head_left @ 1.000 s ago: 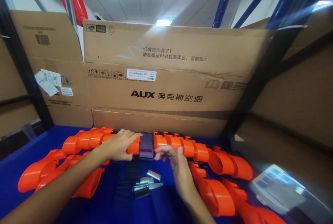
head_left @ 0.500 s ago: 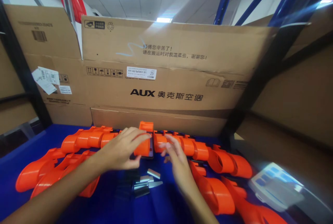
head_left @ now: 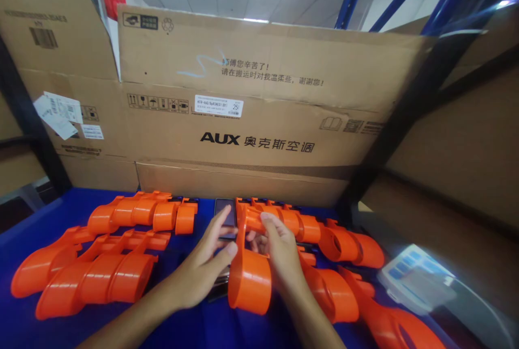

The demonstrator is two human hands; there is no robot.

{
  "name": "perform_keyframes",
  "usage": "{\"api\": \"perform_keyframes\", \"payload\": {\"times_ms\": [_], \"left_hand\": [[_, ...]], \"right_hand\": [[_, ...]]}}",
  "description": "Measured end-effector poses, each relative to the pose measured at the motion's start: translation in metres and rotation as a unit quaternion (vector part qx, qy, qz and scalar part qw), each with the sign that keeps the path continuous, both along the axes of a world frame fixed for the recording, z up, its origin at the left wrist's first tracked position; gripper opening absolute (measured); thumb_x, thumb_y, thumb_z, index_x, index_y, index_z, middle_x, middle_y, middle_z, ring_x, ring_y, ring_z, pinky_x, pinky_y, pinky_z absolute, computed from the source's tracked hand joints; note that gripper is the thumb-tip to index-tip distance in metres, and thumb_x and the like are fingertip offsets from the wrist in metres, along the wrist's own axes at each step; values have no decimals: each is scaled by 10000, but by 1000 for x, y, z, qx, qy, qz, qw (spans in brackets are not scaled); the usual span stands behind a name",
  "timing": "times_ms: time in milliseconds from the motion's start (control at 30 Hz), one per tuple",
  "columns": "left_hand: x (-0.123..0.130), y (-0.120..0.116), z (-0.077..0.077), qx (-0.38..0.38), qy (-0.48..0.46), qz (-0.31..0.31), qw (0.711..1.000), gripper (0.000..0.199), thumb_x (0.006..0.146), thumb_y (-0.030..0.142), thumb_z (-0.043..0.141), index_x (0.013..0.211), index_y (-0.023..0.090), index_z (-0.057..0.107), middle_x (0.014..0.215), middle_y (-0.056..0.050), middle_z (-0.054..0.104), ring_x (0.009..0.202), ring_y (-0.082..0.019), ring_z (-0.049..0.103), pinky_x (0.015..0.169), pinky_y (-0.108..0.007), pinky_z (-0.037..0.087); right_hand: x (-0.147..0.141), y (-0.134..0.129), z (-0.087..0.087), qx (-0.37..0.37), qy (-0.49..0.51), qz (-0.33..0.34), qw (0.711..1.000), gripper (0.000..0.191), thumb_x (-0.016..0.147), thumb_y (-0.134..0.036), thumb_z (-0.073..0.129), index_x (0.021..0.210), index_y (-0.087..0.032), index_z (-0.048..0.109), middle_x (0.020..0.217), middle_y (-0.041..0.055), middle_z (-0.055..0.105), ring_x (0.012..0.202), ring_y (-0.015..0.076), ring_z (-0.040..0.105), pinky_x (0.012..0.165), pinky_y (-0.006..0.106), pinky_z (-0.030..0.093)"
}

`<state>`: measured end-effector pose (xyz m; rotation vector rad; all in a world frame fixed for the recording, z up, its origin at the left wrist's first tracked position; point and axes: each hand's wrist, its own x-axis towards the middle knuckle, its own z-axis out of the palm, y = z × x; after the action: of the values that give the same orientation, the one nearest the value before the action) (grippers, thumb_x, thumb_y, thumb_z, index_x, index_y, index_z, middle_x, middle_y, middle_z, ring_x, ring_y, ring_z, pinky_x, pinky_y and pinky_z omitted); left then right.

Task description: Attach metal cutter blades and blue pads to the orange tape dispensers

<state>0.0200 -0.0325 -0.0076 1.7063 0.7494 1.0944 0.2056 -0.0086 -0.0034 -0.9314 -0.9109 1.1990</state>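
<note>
My right hand (head_left: 279, 243) grips the stem of an orange plastic ring-shaped part (head_left: 250, 284). The wide round band of this part hangs down, and the stem points up between my fingers. Just left of it, my left hand (head_left: 208, 265) is open, with thumb and fingers apart and nothing in them. Behind the left fingers lies a dark phone-like device (head_left: 225, 213), partly covered by the hand. Below, small metal pieces (head_left: 221, 280) are mostly hidden by the left hand and the orange part.
Rows of similar orange parts lie on the blue surface (head_left: 178, 327), on the left (head_left: 97, 279) and right (head_left: 336, 295). A clear plastic case (head_left: 417, 279) sits at the far right. A cardboard wall (head_left: 251, 176) stands behind, with dark rack posts (head_left: 371, 176) beside it.
The orange part has come from the left hand near the device into the right hand, closer to me, its round band hanging down. The left hand has let go and opened. The view has shifted slightly.
</note>
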Motion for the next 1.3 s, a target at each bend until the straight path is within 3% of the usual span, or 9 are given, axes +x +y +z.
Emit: {"api": "perform_keyframes", "payload": {"times_ms": [100,200,300,467,567,700,967,1200,1300], "left_hand": [[14,8,-7,-137,-86,-32,986,618,956,421,603,1522,239,435,1385,-155,630,1231,-321,624,1056,-475,461],[20,16,-7,-157,-134,-53,977,505,869,360,718,1347,228,626,1231,-104,722,1071,-276,690,986,-402,494],[14,19,-5,-154,-180,7,972,413,821,319,750,1219,219,693,1145,-81,758,927,-210,702,891,-310,512],[-7,18,-1,-239,-298,136,914,557,772,389,762,1281,203,632,815,-19,747,609,-160,655,590,-243,504],[-14,18,3,-268,-352,189,877,623,725,383,792,1303,218,629,951,-21,759,697,-175,689,637,-250,525],[-14,18,7,-248,-366,172,880,611,734,343,793,1313,224,638,980,-14,760,675,-150,673,668,-237,515],[-9,10,4,-264,-338,159,889,779,784,334,781,1494,238,476,1157,-65,762,939,-221,734,817,-279,542],[-8,9,3,-249,-324,156,899,778,782,336,782,1494,238,482,1192,-79,754,959,-237,737,822,-296,557],[-9,10,0,-253,-313,164,901,799,788,343,773,1517,251,457,1186,-67,758,999,-239,726,859,-298,547]], "right_hand": [[-5,-2,-3,15,-40,5,999,394,814,-595,726,840,-214,627,671,4,706,443,123,559,425,224,374],[-8,-4,-4,36,-118,14,992,411,888,-615,629,869,-205,656,670,10,686,475,138,558,451,240,388],[0,-3,-3,87,-253,3,964,401,959,-570,541,996,-200,694,735,30,705,607,180,626,573,278,473],[18,-5,-3,126,-549,-3,827,187,936,-361,608,986,-231,733,946,63,745,941,257,659,840,349,483],[16,-10,-5,100,-646,38,756,121,894,-319,659,883,-235,745,968,71,737,990,269,634,843,342,460],[4,-17,-6,68,-700,84,706,113,883,-316,678,861,-232,750,959,78,737,943,255,628,777,319,431],[0,-15,-10,51,-744,82,661,86,872,-227,663,848,-223,745,926,84,738,900,249,619,737,325,384],[-2,-13,-8,80,-770,83,627,190,890,-155,567,796,-205,725,926,109,735,918,260,610,754,338,369],[0,-11,-8,99,-755,62,645,171,867,-131,560,787,-199,695,892,103,726,919,264,613,762,332,376]]}}
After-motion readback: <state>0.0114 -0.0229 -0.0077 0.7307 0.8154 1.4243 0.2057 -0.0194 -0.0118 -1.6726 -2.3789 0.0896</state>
